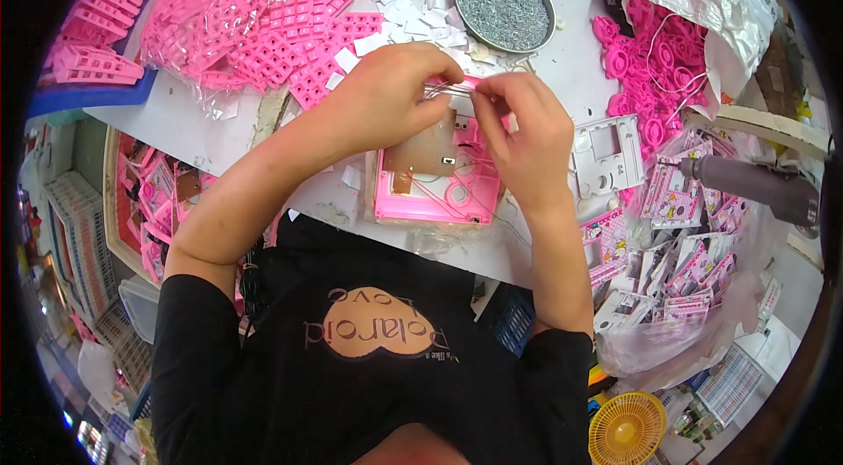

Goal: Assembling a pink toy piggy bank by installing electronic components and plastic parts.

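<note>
My left hand point(395, 92) and my right hand point(531, 127) meet above the far edge of a pink plastic casing point(391, 206). Between their closed fingertips runs a bundle of thin silvery wires or rods point(452, 90); its exact kind is too small to make out. In the casing a brown circuit board point(417, 153) lies beside thin red wires, with a round pink opening below. Clear plastic wrap sticks out under the casing's near edge. To the right of my right hand rests a light grey plastic cover point(606, 158).
A round tin point(551, 21) of small screws stands behind my hands. Pink keypads point(290, 17) and white paper slips pile up at the back left. Pink ring-shaped parts point(659, 70) spill from a white bag. A grey power screwdriver point(755, 188) juts in above bagged printed panels point(676, 263).
</note>
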The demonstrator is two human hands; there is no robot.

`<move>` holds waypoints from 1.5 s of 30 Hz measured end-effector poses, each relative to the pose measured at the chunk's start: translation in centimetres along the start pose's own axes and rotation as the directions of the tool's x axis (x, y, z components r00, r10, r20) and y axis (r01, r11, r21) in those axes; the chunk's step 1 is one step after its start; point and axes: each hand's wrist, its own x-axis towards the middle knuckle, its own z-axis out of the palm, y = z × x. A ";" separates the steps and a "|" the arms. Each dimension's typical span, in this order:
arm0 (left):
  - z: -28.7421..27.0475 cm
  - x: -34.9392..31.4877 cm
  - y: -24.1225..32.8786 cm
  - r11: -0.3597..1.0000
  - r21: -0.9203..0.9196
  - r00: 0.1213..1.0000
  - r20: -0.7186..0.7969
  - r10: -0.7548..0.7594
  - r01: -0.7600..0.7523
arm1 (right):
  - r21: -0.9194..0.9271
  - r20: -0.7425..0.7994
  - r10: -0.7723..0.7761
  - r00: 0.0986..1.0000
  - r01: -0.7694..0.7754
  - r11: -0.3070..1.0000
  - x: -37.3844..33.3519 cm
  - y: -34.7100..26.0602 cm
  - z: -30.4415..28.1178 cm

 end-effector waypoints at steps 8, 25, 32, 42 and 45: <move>-0.5 0.5 0.7 0.940 -0.184 0.958 0.055 -0.283 0.288 | -0.441 0.201 0.017 0.979 0.076 0.894 -0.6 -1.3 0.2; 1.3 3.0 2.1 0.823 0.473 0.823 0.568 -0.011 -0.315 | -0.258 0.083 -0.004 0.997 0.025 0.966 -4.8 -2.4 0.6; 1.2 5.1 5.4 0.813 0.398 0.667 0.745 -0.017 -0.424 | -0.260 0.101 0.047 0.994 -0.019 0.965 -4.7 -2.7 0.1; 0.4 7.1 5.2 0.838 0.521 0.776 0.593 -0.218 -0.163 | -0.317 0.326 0.087 0.941 0.022 0.948 -1.8 -2.4 -1.6; 0.5 7.6 4.4 0.797 0.576 0.741 0.614 -0.272 -0.185 | -0.351 0.431 0.115 0.895 0.049 0.935 -0.9 -2.3 -2.1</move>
